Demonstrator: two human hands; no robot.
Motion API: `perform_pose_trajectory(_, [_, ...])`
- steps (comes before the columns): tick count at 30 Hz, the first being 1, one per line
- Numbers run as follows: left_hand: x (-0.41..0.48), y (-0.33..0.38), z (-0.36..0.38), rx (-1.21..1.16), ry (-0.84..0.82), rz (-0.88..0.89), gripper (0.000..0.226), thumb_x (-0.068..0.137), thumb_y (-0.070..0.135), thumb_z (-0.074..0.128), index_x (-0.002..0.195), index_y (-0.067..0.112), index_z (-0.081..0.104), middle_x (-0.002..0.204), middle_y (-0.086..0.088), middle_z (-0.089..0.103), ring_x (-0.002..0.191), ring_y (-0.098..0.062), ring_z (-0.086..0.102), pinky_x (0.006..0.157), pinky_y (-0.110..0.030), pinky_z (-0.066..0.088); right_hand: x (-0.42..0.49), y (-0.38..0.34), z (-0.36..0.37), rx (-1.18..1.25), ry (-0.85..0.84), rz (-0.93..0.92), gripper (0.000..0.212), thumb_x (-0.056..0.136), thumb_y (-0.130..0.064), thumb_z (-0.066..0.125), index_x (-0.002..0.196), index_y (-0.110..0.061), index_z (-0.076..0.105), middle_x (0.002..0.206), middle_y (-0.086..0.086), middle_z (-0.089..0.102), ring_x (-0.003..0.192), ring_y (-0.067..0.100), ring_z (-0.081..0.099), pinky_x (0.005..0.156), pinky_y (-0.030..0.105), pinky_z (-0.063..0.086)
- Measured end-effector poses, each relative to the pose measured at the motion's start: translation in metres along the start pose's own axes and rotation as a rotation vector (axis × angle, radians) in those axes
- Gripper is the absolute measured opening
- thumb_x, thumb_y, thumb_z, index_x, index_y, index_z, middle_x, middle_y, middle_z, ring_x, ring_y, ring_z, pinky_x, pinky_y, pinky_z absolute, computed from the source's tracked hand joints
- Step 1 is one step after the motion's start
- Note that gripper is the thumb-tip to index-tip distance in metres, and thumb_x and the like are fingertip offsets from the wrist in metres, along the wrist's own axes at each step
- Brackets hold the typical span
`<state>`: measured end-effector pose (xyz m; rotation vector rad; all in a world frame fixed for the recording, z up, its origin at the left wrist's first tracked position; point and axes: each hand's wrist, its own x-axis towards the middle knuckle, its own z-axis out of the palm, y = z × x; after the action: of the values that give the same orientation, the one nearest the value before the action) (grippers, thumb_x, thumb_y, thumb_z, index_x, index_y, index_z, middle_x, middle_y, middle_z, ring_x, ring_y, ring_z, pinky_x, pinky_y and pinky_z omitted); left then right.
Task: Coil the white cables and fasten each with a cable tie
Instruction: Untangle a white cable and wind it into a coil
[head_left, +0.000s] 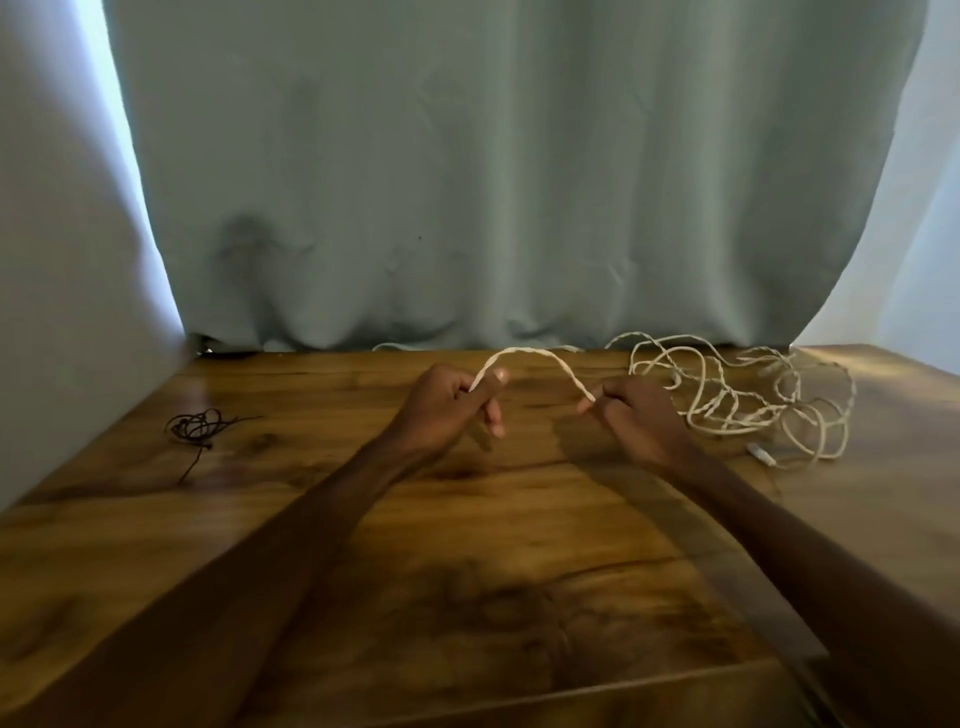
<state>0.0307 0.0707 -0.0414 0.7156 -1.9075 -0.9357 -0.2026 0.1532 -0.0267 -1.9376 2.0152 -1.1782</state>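
Head view, looking down over your two bare forearms onto a wooden surface (467, 545). Your left hand (447, 410) is curled round one end of a raised arch of white cable (524, 353), thumb on top. Your right hand (631, 415) pinches the arch's other end with curled fingers. The arch stands between your hands, clear of the wood. At 3 o'clock from your right hand, just beside it, the cable's loose tangle (737, 395) sprawls near the far edge, with a white plug (759, 453) at its 5 o'clock. At 9 o'clock, well apart from your left hand, lies a small knot of thin dark cord (200, 428). A pale green curtain (519, 182) hangs at 12 o'clock.
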Motion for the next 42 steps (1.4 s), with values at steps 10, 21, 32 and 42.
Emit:
perform_pose_trajectory(10, [0.016,0.013,-0.041,-0.509,0.125,-0.178,0.046,0.107,0.037,0.046,0.065,0.02,0.04,0.043,0.007,0.029,0.035,-0.005,0.022,0.037,-0.014,0.018,0.041,-0.043,0.032,-0.02,-0.217,-0.101,0.02,0.091,-0.033,0.073,0.107,-0.02,0.071,0.097,-0.003,0.073,0.086,0.014,0.069,0.08,0.039,0.058])
perform_pose_trajectory(21, [0.025,-0.003,-0.062,-0.819,0.241,-0.235,0.029,0.106,0.036,0.047,0.083,0.02,0.054,0.055,0.01,0.043,0.037,-0.001,0.03,0.032,-0.015,0.02,0.029,0.066,-0.022,-0.179,0.148,-0.217,0.035,0.102,-0.04,0.042,0.087,-0.016,0.062,0.074,0.001,0.064,0.069,0.022,0.06,0.066,0.036,0.043])
perform_pose_trajectory(32, [0.039,0.019,0.077,0.368,0.091,0.268,0.05,0.105,0.024,0.053,0.153,0.032,0.044,0.103,0.009,0.069,0.095,-0.009,0.066,0.084,-0.026,0.051,0.037,0.039,0.021,-0.362,-0.076,-0.399,0.038,0.09,-0.039,0.041,0.097,-0.012,0.067,0.09,0.01,0.066,0.08,0.025,0.058,0.072,0.04,0.05])
perform_pose_trajectory(42, [0.042,-0.01,0.072,0.759,0.113,0.273,0.035,0.099,0.057,0.053,0.091,0.027,0.068,0.075,0.005,0.07,0.068,-0.01,0.064,0.064,-0.025,0.045,0.044,0.062,0.007,-0.242,0.052,-0.47,0.012,0.092,-0.016,0.062,0.099,-0.013,0.071,0.092,0.003,0.067,0.086,0.017,0.056,0.078,0.034,0.042])
